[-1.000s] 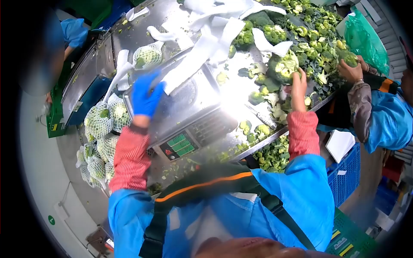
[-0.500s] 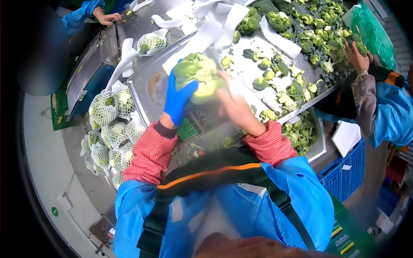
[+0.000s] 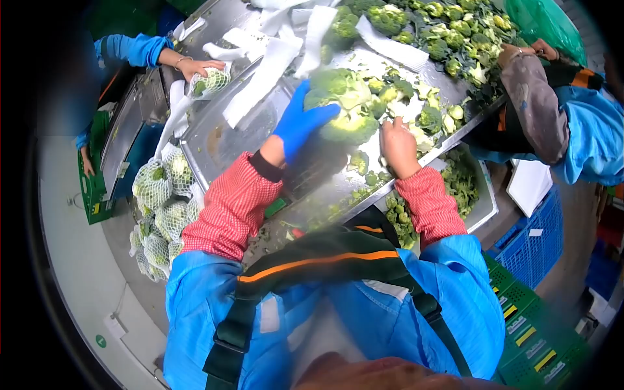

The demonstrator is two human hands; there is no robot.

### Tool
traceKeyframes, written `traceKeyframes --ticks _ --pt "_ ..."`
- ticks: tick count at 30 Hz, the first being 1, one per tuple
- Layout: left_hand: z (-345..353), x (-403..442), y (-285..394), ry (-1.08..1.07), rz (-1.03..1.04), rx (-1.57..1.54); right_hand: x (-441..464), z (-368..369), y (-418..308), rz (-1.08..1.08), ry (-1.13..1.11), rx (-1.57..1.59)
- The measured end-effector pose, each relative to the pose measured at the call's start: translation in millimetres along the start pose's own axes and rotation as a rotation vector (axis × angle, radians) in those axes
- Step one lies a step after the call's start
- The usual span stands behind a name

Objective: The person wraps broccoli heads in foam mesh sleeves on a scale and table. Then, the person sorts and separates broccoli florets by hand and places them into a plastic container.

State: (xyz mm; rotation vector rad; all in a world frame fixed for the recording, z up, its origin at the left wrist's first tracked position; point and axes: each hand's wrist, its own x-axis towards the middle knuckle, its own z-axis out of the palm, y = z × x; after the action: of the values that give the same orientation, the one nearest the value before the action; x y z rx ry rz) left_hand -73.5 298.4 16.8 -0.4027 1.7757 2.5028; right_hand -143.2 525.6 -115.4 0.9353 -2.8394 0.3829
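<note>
My left hand [image 3: 300, 122], in a blue glove, grips a large green broccoli head [image 3: 344, 107] from its left side, with the cut stem side partly facing up. The head is held over the right part of the metal work surface. My bare right hand [image 3: 398, 148] is just right of the head, its fingers curled together over the near edge of the metal tray. What sits in those fingers, if anything, is hidden. Trimmed broccoli pieces [image 3: 430, 118] lie beyond and right of my right hand.
Netted heads [image 3: 174, 221] are piled at the left. White foam net sleeves [image 3: 318, 36] lie at the back. Whole broccoli [image 3: 468, 32] fills the far right. A bin of trimmings [image 3: 465, 188] stands below the tray's edge. Co-workers' hands [image 3: 195, 67] reach in at both sides.
My left hand has carried the broccoli head rightward. My right hand has moved from the head to the right and closed. The left co-worker's hand now touches a netted head.
</note>
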Motion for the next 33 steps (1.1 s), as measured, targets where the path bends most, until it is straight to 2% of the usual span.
traceKeyframes --ticks 3,5,7,8,9,11,12,13,15,18,21,24,27,33 --pt "11 31 -23 0.02 -0.08 0.075 17 10 33 0.09 0.115 0.046" --pt "31 43 -21 0.027 -0.102 0.188 29 6 59 0.263 0.088 0.153" --pt "39 54 -28 0.053 -0.162 0.199 31 19 92 0.304 0.26 0.492" --pt "40 64 -39 0.087 -0.186 0.219 36 10 103 0.624 -0.044 0.89" --pt "42 70 -47 0.12 -0.212 0.239 33 -41 81 0.774 -0.132 1.283" --pt "52 73 -51 0.145 -0.219 0.198 18 -47 69 0.642 -0.116 1.018" --pt "42 83 -73 0.162 -0.2 0.227 1 -18 71 0.455 -0.012 0.932" --pt "36 90 -87 0.179 -0.18 0.257 -10 -23 62 0.384 -0.125 0.85" --pt "39 89 -82 0.149 -0.176 0.232 -25 -35 46 0.277 -0.191 0.596" --pt "36 92 -87 0.164 -0.181 0.289 -22 -53 29 0.272 -0.269 0.412" --pt "24 102 -102 0.153 -0.2 0.366 -14 -65 16 0.152 -0.132 0.479" --pt "23 102 -101 0.129 -0.244 0.358 -11 -64 12 0.123 -0.123 0.432" --pt "16 108 -112 0.064 -0.125 0.37 -11 -59 12 0.066 -0.052 0.381" --pt "21 115 -120 0.17 -0.137 0.638 -9 -56 12 0.062 -0.025 0.213"
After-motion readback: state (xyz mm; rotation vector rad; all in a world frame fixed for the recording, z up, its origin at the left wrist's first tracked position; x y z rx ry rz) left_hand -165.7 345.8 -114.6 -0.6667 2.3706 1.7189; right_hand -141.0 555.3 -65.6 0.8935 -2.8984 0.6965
